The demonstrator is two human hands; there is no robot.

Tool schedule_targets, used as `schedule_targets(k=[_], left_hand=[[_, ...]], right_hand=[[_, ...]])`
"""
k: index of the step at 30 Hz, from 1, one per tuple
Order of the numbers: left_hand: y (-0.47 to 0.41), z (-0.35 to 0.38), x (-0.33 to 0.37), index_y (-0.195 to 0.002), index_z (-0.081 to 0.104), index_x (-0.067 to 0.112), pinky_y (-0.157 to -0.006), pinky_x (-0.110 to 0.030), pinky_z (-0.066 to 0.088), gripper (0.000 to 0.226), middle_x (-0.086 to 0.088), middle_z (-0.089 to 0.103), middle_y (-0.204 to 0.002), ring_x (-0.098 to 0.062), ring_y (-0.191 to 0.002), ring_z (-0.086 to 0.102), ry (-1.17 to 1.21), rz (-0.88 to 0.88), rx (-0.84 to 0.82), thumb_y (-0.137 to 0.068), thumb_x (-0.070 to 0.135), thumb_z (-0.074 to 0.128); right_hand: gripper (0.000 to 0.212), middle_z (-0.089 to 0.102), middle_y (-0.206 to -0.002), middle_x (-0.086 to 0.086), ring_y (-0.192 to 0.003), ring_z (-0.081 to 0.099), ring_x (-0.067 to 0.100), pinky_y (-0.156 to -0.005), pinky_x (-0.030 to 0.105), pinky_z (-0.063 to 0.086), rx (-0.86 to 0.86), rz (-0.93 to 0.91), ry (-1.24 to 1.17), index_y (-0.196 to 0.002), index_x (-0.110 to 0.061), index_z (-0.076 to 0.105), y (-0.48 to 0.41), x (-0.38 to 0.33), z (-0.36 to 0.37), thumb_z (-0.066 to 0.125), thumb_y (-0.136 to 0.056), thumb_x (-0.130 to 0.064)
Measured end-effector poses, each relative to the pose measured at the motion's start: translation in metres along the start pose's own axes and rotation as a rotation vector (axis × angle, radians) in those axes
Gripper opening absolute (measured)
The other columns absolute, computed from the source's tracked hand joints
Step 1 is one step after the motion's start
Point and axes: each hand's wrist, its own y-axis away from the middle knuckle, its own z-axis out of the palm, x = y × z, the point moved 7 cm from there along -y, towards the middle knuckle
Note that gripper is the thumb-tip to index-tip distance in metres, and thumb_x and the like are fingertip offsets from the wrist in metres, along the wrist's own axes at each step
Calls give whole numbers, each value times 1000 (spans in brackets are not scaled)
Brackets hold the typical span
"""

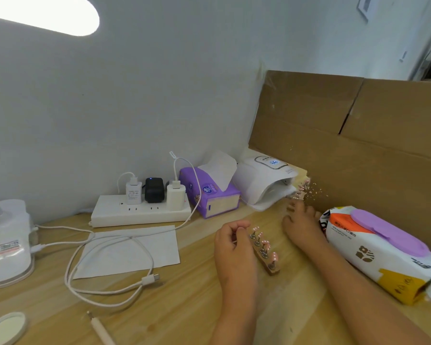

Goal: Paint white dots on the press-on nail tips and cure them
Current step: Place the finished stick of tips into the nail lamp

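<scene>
Lower right of centre: wooden holder (265, 252) with pink nail tips (274, 256) on metal pegs sits on the desk (184, 307); the tips look dotted white. Your left hand (234, 247) is at its left side, fingers curled, thumb by the far peg. Can't tell if it grips the holder or only touches it. Your right hand (302, 225) is just above, pinching a second holder (301, 190) of tips at the mouth of the curing lamp (261, 181). It's blurred, so finger detail is rough. Lamp display is lit.

Step looks like loading for cure. Keep the strip level and feed it straight in. Don't let tips brush the lamp lip or roof: uncured dots will smear. Set it flat under the hood and let go clean. Brace the desk holder so your forearm doesn't knock it.

Wet-wipes pack (378, 247) sits right of your wrist. Tissue box (209, 195) and power strip (139, 212) are left of the lamp.
</scene>
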Motion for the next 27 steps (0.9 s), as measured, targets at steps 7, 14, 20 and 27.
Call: schedule_targets(k=[7, 14, 20, 27], left_hand=[[-1, 1, -1, -78, 65, 24, -81, -21, 43, 31, -1, 67, -97, -14, -94, 60, -16, 5, -16, -91, 0, 50], [0, 4, -1, -78, 65, 26, -80, -20, 42, 30, 2, 66, -98, -11, -95, 60, -47, 14, -28, -91, 2, 51], [3, 4, 3, -79, 65, 28, -84, -23, 44, 29, 5, 65, -99, -9, -96, 59, -85, 19, -50, -91, 5, 51], [4, 0, 5, -83, 66, 23, -91, -29, 45, 27, 3, 65, -100, -13, -99, 58, -86, 15, -33, -92, 4, 50]], right_hand=[[37, 31, -141, 21, -130, 25, 36, -109, 37, 23, -17, 58, 26, -133, -6, 47, -14, 6, 3, 42, -99, -20], [44, 29, -143, 26, -134, 25, 40, -109, 42, 26, -16, 166, 26, -139, 0, 41, -35, 15, 4, 37, -101, -22], [59, 15, -153, 22, -140, 15, 36, -110, 45, 24, -107, 225, 146, -156, -16, 5, -37, 9, 9, 30, -104, -27], [34, 40, -139, 11, -124, 42, 27, -92, 28, 39, -332, -176, 331, -129, -14, 54, 19, -25, -7, 40, -98, -18]])
